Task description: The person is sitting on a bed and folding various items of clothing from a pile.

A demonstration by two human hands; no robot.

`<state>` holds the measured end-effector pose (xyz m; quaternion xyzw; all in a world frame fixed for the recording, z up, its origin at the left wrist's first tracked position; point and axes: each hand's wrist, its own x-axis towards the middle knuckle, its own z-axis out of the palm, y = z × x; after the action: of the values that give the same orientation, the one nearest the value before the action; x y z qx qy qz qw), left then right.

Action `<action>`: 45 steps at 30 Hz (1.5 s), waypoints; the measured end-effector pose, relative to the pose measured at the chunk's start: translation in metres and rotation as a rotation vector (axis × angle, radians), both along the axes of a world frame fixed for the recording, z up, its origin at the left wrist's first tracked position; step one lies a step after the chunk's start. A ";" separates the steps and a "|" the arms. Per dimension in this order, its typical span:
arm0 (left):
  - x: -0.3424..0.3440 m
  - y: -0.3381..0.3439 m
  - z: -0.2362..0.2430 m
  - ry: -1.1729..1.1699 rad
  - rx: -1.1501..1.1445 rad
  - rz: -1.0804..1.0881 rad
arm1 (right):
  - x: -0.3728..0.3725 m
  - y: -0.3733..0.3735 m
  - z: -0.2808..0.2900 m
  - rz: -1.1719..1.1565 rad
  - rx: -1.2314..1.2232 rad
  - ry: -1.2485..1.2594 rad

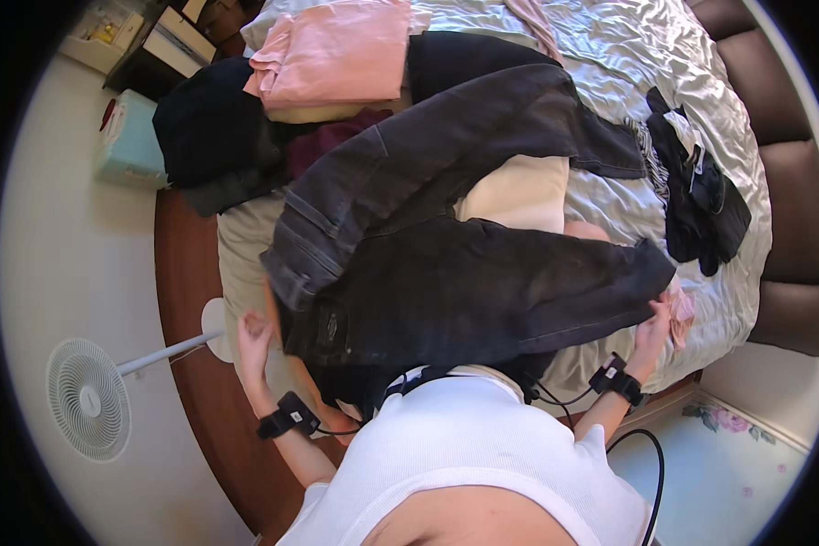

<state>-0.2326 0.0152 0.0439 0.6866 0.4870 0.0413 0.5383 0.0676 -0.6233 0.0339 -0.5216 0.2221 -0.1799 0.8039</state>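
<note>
A pair of dark, faded black jeans (482,291) lies spread across the near side of the bed, one leg toward me and the other bent away over the pile. At the hem of the near leg, on the right, my right hand (652,329) pinches the cloth. My left hand (255,335) hovers just left of the waistband, fingers loosely curled and apart, holding nothing that I can see. Beneath the jeans shows a folded cream cloth (519,193). A pink cloth (679,314) lies beside my right hand.
Folded pink fabric (346,55) and black clothes (214,127) are piled at the far left. Black garments (705,205) lie on the rumpled sheet (637,55) near the brown padded headboard (787,191). A white fan (89,400) stands at the left.
</note>
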 end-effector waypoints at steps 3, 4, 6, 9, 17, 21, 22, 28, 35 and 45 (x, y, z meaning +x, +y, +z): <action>0.081 -0.034 0.057 -0.142 0.593 -0.392 | -0.003 -0.035 -0.065 0.038 -0.520 0.403; 0.102 -0.042 0.071 -0.165 0.722 -0.534 | 0.004 -0.027 -0.059 0.041 -0.516 0.404; 0.134 -0.057 0.085 -0.067 0.840 -0.724 | 0.026 0.019 -0.014 0.179 -0.403 0.357; 0.155 -0.063 0.074 0.111 1.009 -0.986 | 0.073 0.078 0.036 0.403 -0.219 0.165; 0.153 -0.057 0.058 -0.267 0.974 -0.820 | 0.167 0.243 0.062 1.042 0.633 0.219; 0.161 -0.042 0.093 -0.411 0.559 -0.629 | 0.179 0.305 0.058 1.011 0.562 0.209; 0.162 -0.026 0.099 -0.418 0.557 -0.643 | 0.178 0.317 0.068 1.009 0.538 0.125; 0.210 0.066 0.127 -0.711 0.348 -0.063 | 0.194 0.331 0.076 0.910 0.427 -0.036; 0.225 0.156 0.034 -0.301 0.972 -0.231 | 0.178 0.199 0.065 0.167 -0.250 0.004; 0.087 -0.091 0.062 0.133 0.643 -1.319 | -0.061 -0.014 -0.039 0.389 -0.287 1.045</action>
<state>-0.1457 -0.0757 0.1059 0.9617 -0.0317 -0.1920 0.1929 0.0070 -0.6375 -0.0056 -0.6765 0.4630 0.2243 0.5269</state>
